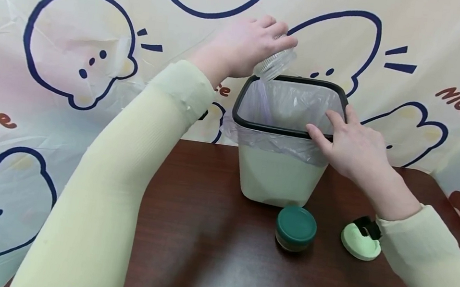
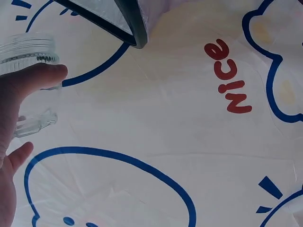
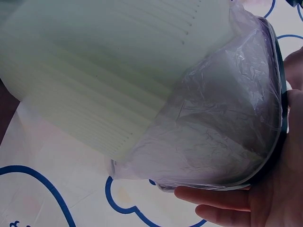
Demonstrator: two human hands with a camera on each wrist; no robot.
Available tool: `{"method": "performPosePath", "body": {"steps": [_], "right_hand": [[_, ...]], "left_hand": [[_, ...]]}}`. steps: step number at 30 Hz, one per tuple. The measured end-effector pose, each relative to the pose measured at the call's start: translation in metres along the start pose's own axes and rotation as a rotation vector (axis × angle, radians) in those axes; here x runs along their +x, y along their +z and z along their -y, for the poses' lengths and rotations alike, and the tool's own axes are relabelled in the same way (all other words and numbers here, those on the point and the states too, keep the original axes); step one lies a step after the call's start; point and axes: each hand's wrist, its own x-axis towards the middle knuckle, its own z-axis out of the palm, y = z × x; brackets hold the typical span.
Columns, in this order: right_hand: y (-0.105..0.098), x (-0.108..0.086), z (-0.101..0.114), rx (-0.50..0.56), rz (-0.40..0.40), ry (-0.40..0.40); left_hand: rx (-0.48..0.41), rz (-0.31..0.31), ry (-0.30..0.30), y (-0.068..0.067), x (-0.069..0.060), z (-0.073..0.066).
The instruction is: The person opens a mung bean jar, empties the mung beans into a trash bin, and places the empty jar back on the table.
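Note:
My left hand point(image 1: 249, 44) grips a clear ribbed jar point(image 1: 274, 64), tilted mouth-down over the back left of a trash bin. In the left wrist view, the thumb crosses the clear jar point(image 2: 31, 49). The pale trash bin point(image 1: 278, 176) has a black rim and a translucent liner folded over it. A purplish streak point(image 1: 265, 102) runs below the jar; I cannot tell if it is liquid or a liner fold. My right hand point(image 1: 356, 145) holds the bin's right front corner, thumb over the rim, with two fingers point(image 3: 213, 198) along the outside in the right wrist view.
A small jar with a dark green lid point(image 1: 296, 225) stands in front of the bin on the dark brown table point(image 1: 197, 255). A light green round lid point(image 1: 360, 243) lies to its right, near my right sleeve. A printed sheet point(image 1: 81, 143) hangs behind.

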Motion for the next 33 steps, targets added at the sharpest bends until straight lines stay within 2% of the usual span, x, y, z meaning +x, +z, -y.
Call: {"method": "performPosePath", "body": {"steps": [2,4,7,9,11,15,24,31,33], "right_hand": [[0.0004,0.0000,0.0005,-0.001,0.001,0.000],[0.0004,0.0002,0.0009,0.000,0.004,0.000],[0.0000,0.0007,0.0013,0.000,0.007,-0.002],[-0.0005,0.0012,0.0016,0.003,0.006,-0.002],[-0.0007,0.0017,0.0017,0.002,0.006,-0.002],[-0.0003,0.0021,0.0017,-0.003,0.010,-0.004],[0.0002,0.0012,0.0009,0.002,0.012,-0.002],[-0.0006,0.0002,0.0006,-0.001,0.010,-0.001],[-0.0002,0.0000,0.0005,-0.001,0.008,-0.001]], "left_hand": [[0.013,-0.020,0.012,0.0014,-0.0011,0.0003],[0.053,-0.068,0.035,0.0024,-0.0029,0.0016],[0.166,-0.130,0.080,0.0017,-0.0051,0.0033],[0.236,-0.123,0.105,0.0008,-0.0052,0.0033],[0.273,-0.082,0.121,0.0006,-0.0046,0.0021],[0.264,-0.024,0.125,0.0037,-0.0033,-0.0004],[0.211,-0.072,0.086,0.0057,-0.0031,0.0014],[0.200,-0.038,0.077,0.0078,-0.0035,0.0009],[0.200,-0.044,0.083,0.0085,-0.0040,0.0015]]}}
